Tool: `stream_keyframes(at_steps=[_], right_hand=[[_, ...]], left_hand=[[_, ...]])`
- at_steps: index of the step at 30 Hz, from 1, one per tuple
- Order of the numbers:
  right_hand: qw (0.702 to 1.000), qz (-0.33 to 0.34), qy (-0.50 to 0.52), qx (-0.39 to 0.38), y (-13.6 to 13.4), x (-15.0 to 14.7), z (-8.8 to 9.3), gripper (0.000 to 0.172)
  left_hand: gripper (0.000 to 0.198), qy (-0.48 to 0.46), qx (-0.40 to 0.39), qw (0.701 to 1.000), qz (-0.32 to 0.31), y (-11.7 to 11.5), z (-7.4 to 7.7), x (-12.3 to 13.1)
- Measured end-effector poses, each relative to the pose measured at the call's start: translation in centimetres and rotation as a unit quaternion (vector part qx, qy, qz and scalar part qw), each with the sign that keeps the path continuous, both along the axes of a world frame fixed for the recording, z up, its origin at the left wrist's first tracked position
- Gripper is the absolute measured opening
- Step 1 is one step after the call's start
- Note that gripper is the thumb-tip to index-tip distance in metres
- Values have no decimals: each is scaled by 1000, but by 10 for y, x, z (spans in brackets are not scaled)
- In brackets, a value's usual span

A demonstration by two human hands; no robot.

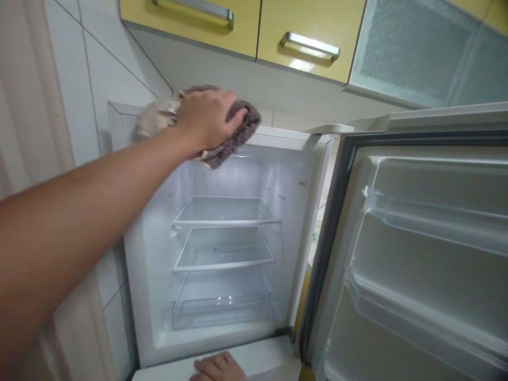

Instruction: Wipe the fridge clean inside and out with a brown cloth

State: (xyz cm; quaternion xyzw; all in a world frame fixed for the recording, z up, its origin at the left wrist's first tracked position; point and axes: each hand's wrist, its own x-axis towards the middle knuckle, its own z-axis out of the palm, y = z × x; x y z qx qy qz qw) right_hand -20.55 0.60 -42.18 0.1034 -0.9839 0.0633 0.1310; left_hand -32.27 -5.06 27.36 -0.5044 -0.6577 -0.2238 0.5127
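Observation:
My left hand point(208, 119) is closed around a brown-and-beige cloth point(242, 129) at the top front edge of an open white fridge point(146, 296). The cloth bunches under the palm, and its pale end trails to the left. Below, my right hand point(220, 368) lies with its fingers on the white ledge point(265, 352) under the compartment; the frame cuts off the rest of it. Inside the fridge are an upper glass shelf point(226, 210), a lower glass shelf point(224, 248) and a clear drawer point(222, 311), with no food on them.
The fridge door point(432, 227) stands wide open on the right, with clear door racks point(436, 217) and a dark seal point(327, 238). Yellow cabinets point(313, 21) with metal handles hang overhead. A tiled wall point(99, 79) and a pale curtain point(27, 106) are on the left.

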Motion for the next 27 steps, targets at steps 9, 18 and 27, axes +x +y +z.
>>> stream_keyframes(at_steps=[9, 18, 27], right_hand=[[985, 160, -26, -59, 24, 39, 73, 68], [988, 82, -95, -95, 24, 40, 75, 80], [999, -22, -22, -32, 17, 34, 68, 69]], left_hand=[[71, -61, 174, 980, 78, -104, -54, -77], [75, -218, 223, 939, 142, -103, -280, -63], [64, -342, 71, 920, 175, -148, -518, -34]])
